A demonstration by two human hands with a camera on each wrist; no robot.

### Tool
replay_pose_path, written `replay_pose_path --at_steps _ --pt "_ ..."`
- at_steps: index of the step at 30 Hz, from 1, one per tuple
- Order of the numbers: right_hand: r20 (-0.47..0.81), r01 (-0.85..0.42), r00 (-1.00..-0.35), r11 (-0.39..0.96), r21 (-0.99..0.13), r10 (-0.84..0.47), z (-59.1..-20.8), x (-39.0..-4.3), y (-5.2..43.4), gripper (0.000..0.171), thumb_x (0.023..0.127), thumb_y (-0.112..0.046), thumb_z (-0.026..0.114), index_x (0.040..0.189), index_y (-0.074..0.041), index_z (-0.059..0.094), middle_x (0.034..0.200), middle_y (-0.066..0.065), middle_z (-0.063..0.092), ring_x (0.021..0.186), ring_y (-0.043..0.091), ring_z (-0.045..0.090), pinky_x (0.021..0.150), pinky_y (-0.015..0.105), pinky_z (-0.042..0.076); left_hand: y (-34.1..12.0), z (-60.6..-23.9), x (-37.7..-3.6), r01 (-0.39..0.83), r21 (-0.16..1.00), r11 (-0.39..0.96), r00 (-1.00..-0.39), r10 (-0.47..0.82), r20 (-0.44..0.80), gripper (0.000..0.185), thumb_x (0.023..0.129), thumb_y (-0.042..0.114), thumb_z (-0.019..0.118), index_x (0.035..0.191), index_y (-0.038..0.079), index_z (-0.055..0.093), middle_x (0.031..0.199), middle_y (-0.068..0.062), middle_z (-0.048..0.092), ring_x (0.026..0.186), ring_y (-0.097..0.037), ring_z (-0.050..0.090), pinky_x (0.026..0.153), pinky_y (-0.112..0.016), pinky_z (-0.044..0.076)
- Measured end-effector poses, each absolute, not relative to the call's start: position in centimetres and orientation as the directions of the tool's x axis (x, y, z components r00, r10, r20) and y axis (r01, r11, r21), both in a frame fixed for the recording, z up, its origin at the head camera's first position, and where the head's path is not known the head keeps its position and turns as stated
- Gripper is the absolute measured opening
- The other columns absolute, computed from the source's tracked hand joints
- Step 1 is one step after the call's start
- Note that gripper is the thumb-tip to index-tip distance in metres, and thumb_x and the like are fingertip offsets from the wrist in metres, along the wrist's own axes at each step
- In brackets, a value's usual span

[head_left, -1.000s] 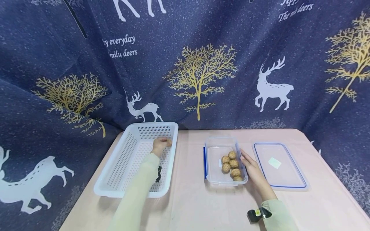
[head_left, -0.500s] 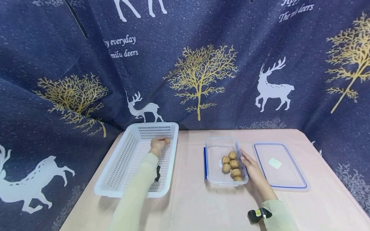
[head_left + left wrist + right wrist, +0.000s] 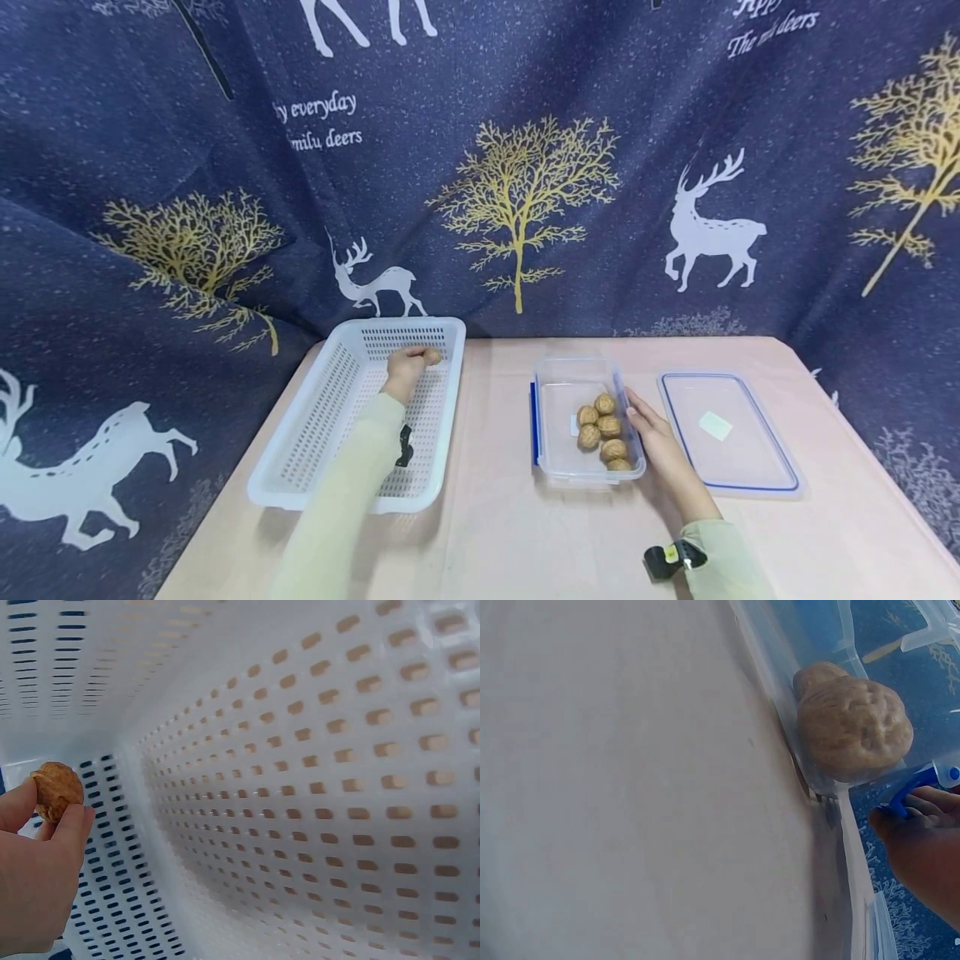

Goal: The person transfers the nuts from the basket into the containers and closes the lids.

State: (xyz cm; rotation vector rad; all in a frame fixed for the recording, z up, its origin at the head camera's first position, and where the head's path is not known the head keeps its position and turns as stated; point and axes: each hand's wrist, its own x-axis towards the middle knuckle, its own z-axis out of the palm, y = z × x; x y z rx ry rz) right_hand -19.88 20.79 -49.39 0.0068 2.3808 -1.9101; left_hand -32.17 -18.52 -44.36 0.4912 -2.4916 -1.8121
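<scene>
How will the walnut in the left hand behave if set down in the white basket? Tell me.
The walnut is round, so it will probably roll on the basket floor until a wall stops it. Its shell looks hard and ridged, so it likely stays stiff and gives the left hand good grip. Pinched by the fingertips alone, it seems light.

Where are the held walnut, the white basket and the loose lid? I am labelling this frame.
walnut (image 3: pixel 57 790), left wrist view, its shell between fingertips.
white basket (image 3: pixel 300 425), head view, its left wall.
lid (image 3: pixel 750 454), head view, its clear panel.
</scene>
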Motion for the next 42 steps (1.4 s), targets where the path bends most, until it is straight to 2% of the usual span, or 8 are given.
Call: replay_pose_path --at_steps 9,23,29,37,42 --pt "-0.052 0.039 -0.997 0.217 -0.975 -0.056 -49.4 -20.0 20.9 0.054 0.106 -0.027 0.034 0.152 -0.005 0.019 0.158 0.019 0.011 0.145 0.041 0.005 0.116 0.057 0.004 -18.2 -43.4 -32.0 -0.230 0.943 0.240 -0.955 -0.244 -0.170 0.037 0.093 0.016 0.065 0.127 0.003 0.060 0.130 -0.016 0.058 0.124 -0.029 0.051 0.107 -0.038 0.041" --pt "-0.049 0.036 -0.997 0.198 -0.980 -0.062 -49.6 -20.1 20.9 0.054 0.106 -0.026 0.033 0.153 -0.005 0.017 0.158 0.019 0.011 0.145 0.040 0.004 0.116 0.056 0.004 -17.8 -41.7 -32.1 -0.220 0.967 0.125 -0.939 -0.295 -0.176 0.038 0.093 0.014 0.063 0.130 0.003 0.058 0.132 -0.014 0.055 0.126 -0.027 0.048 0.109 -0.036 0.037" --pt "-0.047 0.034 -0.997 0.196 -0.980 -0.062 -49.5 -20.1 20.9 0.054 0.106 -0.026 0.034 0.153 -0.005 0.018 0.158 0.019 0.010 0.145 0.040 0.004 0.116 0.056 0.004 -17.4 -41.0 -32.3 -0.188 0.980 0.066 -0.942 -0.294 -0.161 0.038 0.093 0.010 0.063 0.129 0.001 0.057 0.131 -0.016 0.056 0.124 -0.026 0.051 0.105 -0.032 0.042" --pt "-0.056 0.042 -0.997 0.210 -0.977 -0.061 -49.4 -20.0 21.0 0.053 0.105 -0.026 0.034 0.153 -0.007 0.018 0.158 0.019 0.011 0.145 0.041 0.005 0.116 0.057 0.004 -16.8 -39.4 -32.0 -0.163 0.986 0.041 -0.944 -0.296 -0.144 0.038 0.093 0.012 0.064 0.129 0.003 0.058 0.130 -0.013 0.056 0.122 -0.023 0.052 0.103 -0.029 0.043" --pt "-0.065 0.051 -0.996 0.216 -0.975 -0.059 -49.3 -20.0 21.0 0.053 0.105 -0.025 0.034 0.153 -0.007 0.018 0.158 0.019 0.011 0.144 0.041 0.005 0.116 0.058 0.004 -16.0 -38.6 -31.9 -0.111 0.994 -0.008 -0.955 -0.278 -0.109 0.040 0.092 0.009 0.064 0.131 0.001 0.056 0.132 -0.016 0.055 0.121 -0.024 0.053 0.102 -0.026 0.044"
